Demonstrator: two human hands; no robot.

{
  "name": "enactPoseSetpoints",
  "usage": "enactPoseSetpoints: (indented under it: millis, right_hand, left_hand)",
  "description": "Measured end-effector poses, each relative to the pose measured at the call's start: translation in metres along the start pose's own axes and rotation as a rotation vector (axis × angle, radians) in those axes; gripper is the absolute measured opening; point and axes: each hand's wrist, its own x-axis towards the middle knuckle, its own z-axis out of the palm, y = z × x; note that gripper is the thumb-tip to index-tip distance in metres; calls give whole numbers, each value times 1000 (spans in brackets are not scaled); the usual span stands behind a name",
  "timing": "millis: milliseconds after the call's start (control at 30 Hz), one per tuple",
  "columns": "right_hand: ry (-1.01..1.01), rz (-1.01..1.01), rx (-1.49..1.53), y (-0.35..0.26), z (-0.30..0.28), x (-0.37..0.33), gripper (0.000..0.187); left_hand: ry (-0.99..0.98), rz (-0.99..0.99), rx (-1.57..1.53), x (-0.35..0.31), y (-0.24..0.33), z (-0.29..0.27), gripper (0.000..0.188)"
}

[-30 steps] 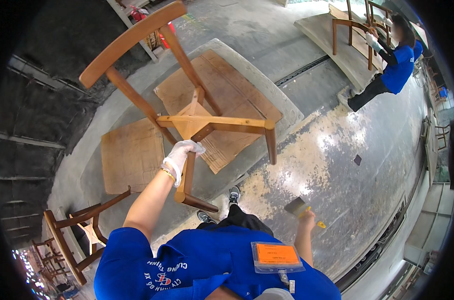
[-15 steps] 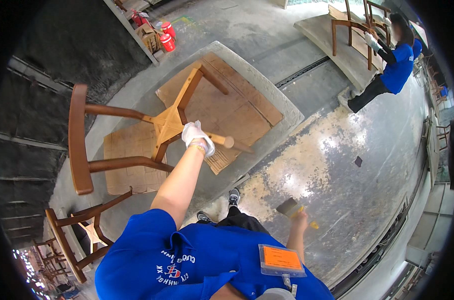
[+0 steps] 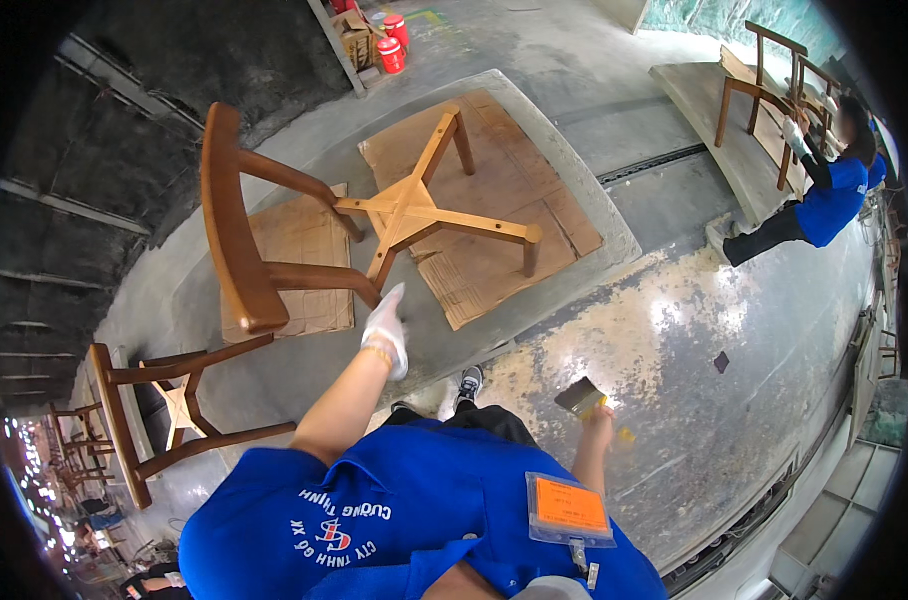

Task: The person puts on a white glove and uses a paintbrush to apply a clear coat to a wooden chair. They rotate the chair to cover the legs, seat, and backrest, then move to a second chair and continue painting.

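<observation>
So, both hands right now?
Left hand: open, by the wooden chair frame; contact can't be told.
Right hand: closed, holding the wide flat paintbrush.

The chair (image 3: pixel 402 208) leaves room between its posts (image 3: pixel 319 276); the backrest (image 3: pixel 228 215) blocks leftward.

Well beyond the left fingers (image 3: pixel 397 296) stand 2 red containers (image 3: pixel 390 60) and 1 cardboard box (image 3: pixel 355 42); far right of the fingers, 1 co-worker (image 3: pixel 829 208).

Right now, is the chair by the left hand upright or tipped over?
Upright: the chair has its backrest raised and its legs pointing down.
</observation>
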Motion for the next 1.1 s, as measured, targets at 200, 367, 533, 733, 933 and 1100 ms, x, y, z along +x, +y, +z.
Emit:
enactPoseSetpoints:
  millis: [200,367,533,733,933,1100]
  right_hand:
    - [3,-10,-227,-3,70,-44,33]
    - [-3,-18,-201,6,93,-57,32]
    - [-39,-120,-164,-15,135,-100,34]
    - [-445,-128,149,-45,251,-160,24]
    - [-1068,-252,423,-30,401,-171,26]
    - [-385,-145,168,21,371,-85,29]
  left_hand:
    - [-78,934,279,-31,44,-40,49]
    - [-115,874,425,-34,55,-49,38]
    - [-217,850,252,-74,26,-64,37]
    - [-235,836,147,-92,68,-93,35]
    - [-227,810,147,-77,124,-100,34]
    - [-343,861,-38,-63,148,-101,38]
